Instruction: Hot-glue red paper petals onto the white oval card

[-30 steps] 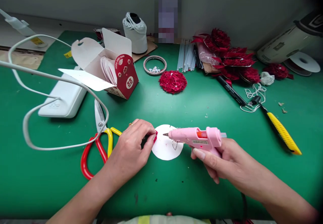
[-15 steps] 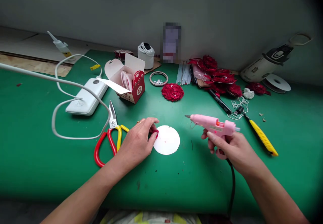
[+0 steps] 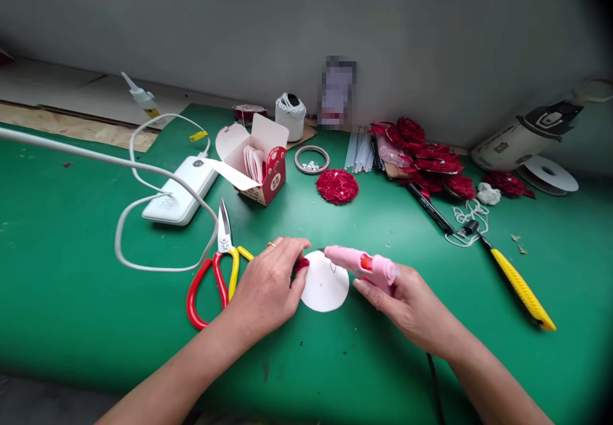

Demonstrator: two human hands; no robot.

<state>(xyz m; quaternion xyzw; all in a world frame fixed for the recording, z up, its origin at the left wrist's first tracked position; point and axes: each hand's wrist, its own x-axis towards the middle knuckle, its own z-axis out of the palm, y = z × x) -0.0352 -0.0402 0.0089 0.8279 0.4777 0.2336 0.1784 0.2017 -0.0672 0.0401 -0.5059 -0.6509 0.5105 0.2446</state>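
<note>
A small piece of red fabric (image 3: pixel 300 264) is pinched between the thumb and fingers of my left hand (image 3: pixel 275 281), at the left edge of a white paper disc (image 3: pixel 326 288). My right hand (image 3: pixel 407 300) grips a pink glue gun (image 3: pixel 366 264), whose dark nozzle points left over the disc's upper edge, close to my left fingertips. Behind the disc lies a round red ruffled flower (image 3: pixel 338 186). Scissors (image 3: pixel 224 240) with red and yellow handles rest just left of my left hand.
An open red and white box (image 3: pixel 275 173) and a white power bank (image 3: pixel 184 189) with a looping cable stand at the left. Glue sticks (image 3: pixel 360 151), red flowers (image 3: pixel 433 160), a black marker (image 3: pixel 431 208) and a yellow cutter (image 3: pixel 522 288) lie to the right.
My right hand has brought the glue gun left, over the disc and close to my left hand. The view has shifted slightly; my left hand still pinches the red fabric.
</note>
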